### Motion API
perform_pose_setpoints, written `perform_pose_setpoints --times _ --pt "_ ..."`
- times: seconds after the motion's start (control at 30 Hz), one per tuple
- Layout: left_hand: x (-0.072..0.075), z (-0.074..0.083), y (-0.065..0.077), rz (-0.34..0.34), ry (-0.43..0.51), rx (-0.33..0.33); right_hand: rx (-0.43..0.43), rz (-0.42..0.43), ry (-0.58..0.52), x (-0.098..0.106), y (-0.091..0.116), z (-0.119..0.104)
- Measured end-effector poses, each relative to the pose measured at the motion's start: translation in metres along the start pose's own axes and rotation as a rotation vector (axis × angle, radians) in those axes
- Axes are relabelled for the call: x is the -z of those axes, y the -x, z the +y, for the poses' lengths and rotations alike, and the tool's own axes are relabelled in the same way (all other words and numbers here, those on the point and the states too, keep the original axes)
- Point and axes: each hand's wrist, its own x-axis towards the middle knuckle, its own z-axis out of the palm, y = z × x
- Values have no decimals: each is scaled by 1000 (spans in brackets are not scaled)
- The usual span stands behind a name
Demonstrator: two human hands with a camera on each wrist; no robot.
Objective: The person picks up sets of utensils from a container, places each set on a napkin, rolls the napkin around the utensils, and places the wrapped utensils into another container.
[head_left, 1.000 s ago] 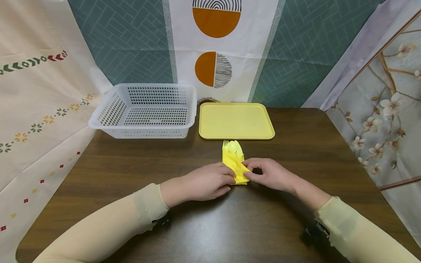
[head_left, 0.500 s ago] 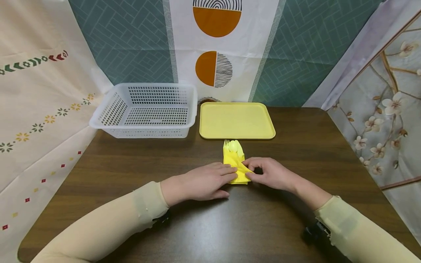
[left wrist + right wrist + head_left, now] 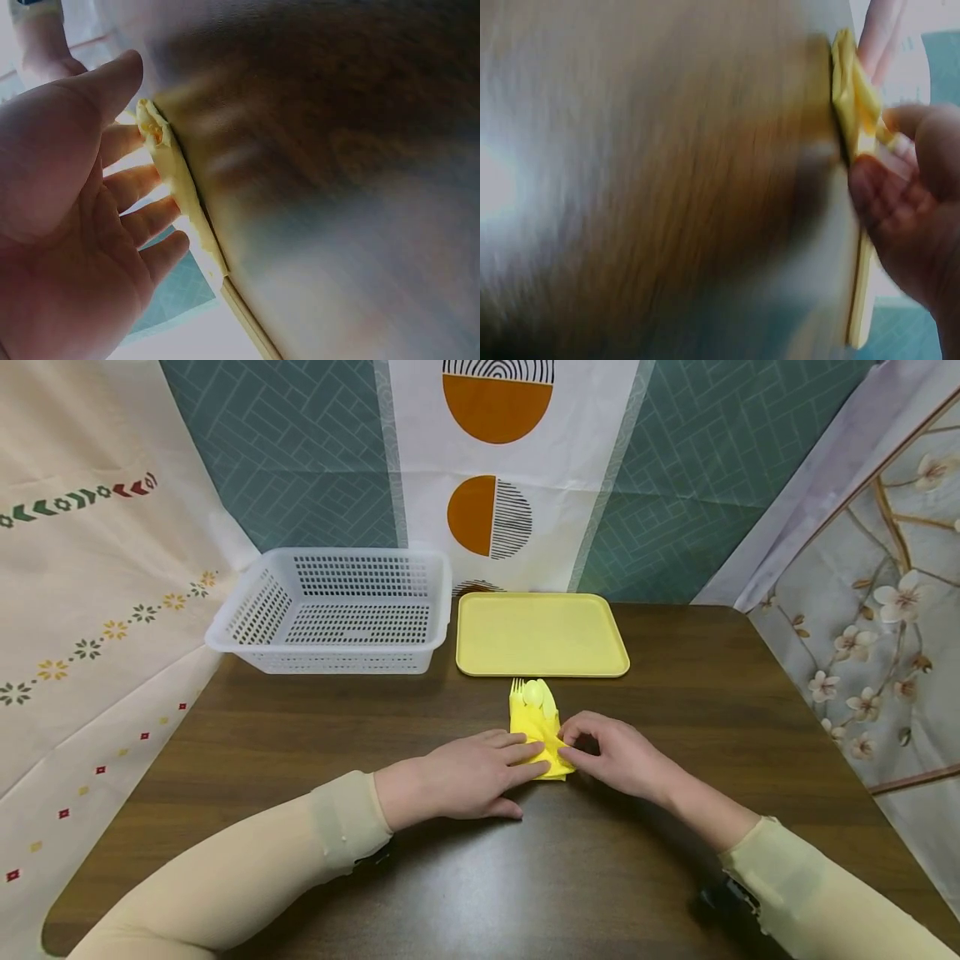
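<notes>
A yellow cloth napkin [image 3: 532, 723] lies folded on the table around pale yellow cutlery. The tops of a fork [image 3: 517, 687], a spoon [image 3: 533, 693] and a knife [image 3: 548, 700] stick out at its far end; their lower parts are hidden in the cloth. My left hand [image 3: 476, 774] presses on the napkin with its fingers straight and spread, as the left wrist view also shows. On the other side, my right hand [image 3: 622, 757] pinches the napkin's right edge between thumb and fingers. In the right wrist view the cloth [image 3: 844, 82] bulges up at that edge.
Just beyond the cutlery lies a yellow tray [image 3: 542, 635]. A white perforated plastic basket [image 3: 345, 662] stands to its left at the back of the brown wooden table [image 3: 360, 710]. Patterned cloths hang behind and at both sides.
My left fingers have straightened and reached further right over the napkin. My right hand stays at the right edge, its fingers shifting a little along the cloth.
</notes>
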Motion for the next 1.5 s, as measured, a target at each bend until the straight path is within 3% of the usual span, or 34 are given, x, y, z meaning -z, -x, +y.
perform_pose_setpoints --times 0.17,0.53,0.97,1.17,1.3,1.43,1.5 --pt "0 0 -1 -13 -35 -4 -142 -29 33 -1 3 -11" --pt "1 0 1 9 -49 -14 -259 -117 -56 1 4 -14" --pt "-2 -1 0 34 -56 -24 -256 -127 31 3 9 -12" --pt "-2 0 -1 17 -34 -19 -242 -86 161 5 11 -16" --pt "-2 -1 0 5 -25 -12 -156 24 248 3 15 -18" --pt "-1 -2 0 0 -16 -9 99 158 319 -3 17 -14" --pt "-1 -2 0 -3 -3 -5 243 184 343 -6 18 -10"
